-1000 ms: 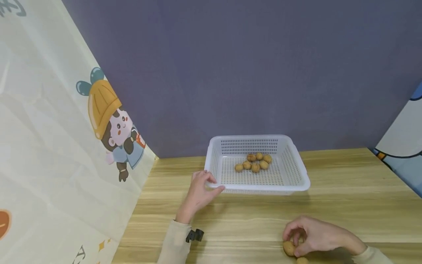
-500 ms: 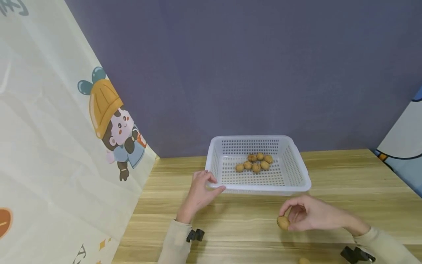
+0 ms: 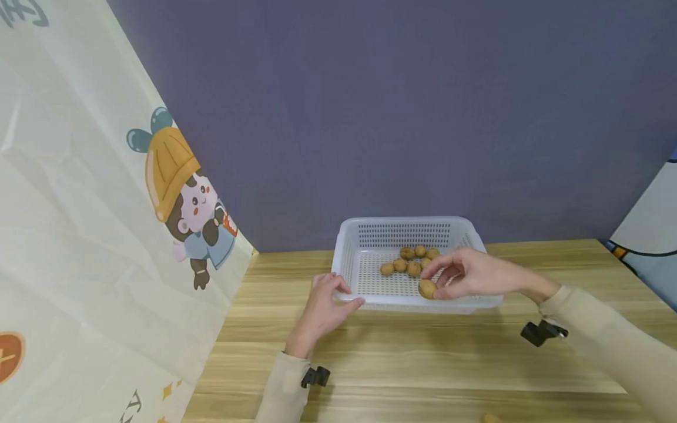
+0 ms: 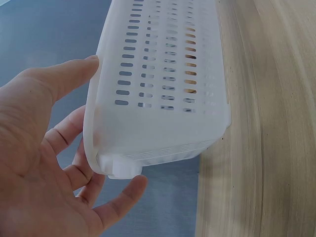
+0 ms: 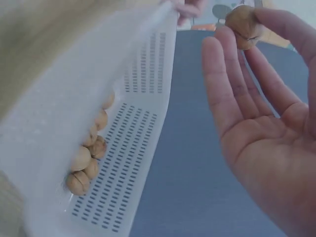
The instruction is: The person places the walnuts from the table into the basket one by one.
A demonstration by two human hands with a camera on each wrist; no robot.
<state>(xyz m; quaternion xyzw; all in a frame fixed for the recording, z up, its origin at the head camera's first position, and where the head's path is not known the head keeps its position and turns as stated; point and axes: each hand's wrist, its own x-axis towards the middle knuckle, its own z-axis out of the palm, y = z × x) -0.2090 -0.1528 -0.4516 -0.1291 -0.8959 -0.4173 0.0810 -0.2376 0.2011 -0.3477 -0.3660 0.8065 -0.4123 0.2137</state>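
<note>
A white perforated plastic basket (image 3: 381, 301) stands on the wooden table, with several walnuts (image 3: 414, 269) lying on its floor. At its near left corner my left hand (image 3: 318, 311) holds the rim; the left wrist view has the thumb (image 4: 74, 74) on the rim and other fingers behind the corner. My right hand (image 3: 478, 273) pinches one walnut (image 3: 427, 288) between thumb and fingertips, above the basket's near side. In the right wrist view this walnut (image 5: 243, 24) sits at the fingertips, higher than the walnuts (image 5: 79, 182) in the basket.
Another walnut (image 3: 491, 418) lies on the table (image 3: 402, 364), partly cut off by the bottom edge of the head view. A dark blue-grey wall (image 3: 402, 117) rises behind the basket. To the left hangs a pale sheet (image 3: 79, 235) with a cartoon figure.
My right hand has lifted a walnut off the table and carried it forward and left, over the basket. The left hand has stayed at the basket's corner.
</note>
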